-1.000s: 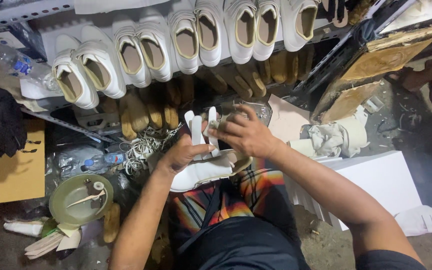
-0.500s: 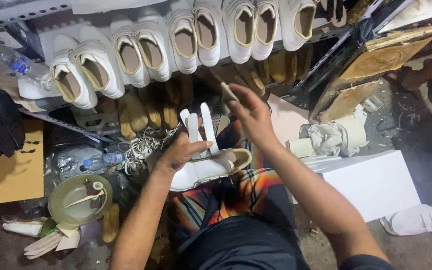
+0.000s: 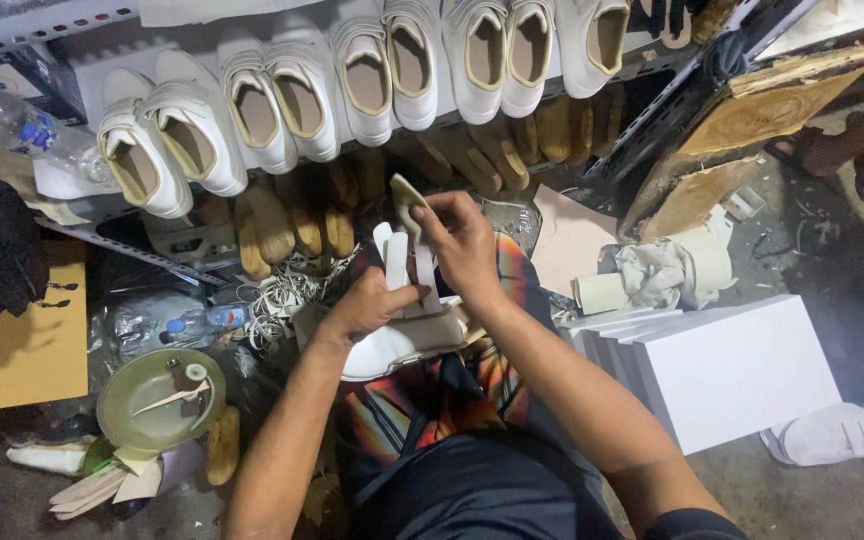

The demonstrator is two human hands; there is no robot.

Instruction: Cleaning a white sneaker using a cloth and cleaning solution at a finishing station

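Cluttered workshop floor and a metal shelf fill the view from above, with a row of white shoes resting on the shelf along the top. At the centre, the right hand has its fingers pinched together on a small tan insole piece, held at about 12 o'clock above the lap. The left hand sits at 7 o'clock from it, fingers clamped around a white shoe whose white straps stand upright between the two hands. The shoe rests on the person's lap over colourful striped cloth.

Outward from there, wooden shoe lasts lie under the shelf at 11 o'clock, with a tangle of white laces just beside them. At 9 o'clock a plastic bottle lies near a green bowl at 8 o'clock. A cardboard box sits at the far left. At 3 o'clock stands a white box, with crumpled cloth and a paper roll just behind it.
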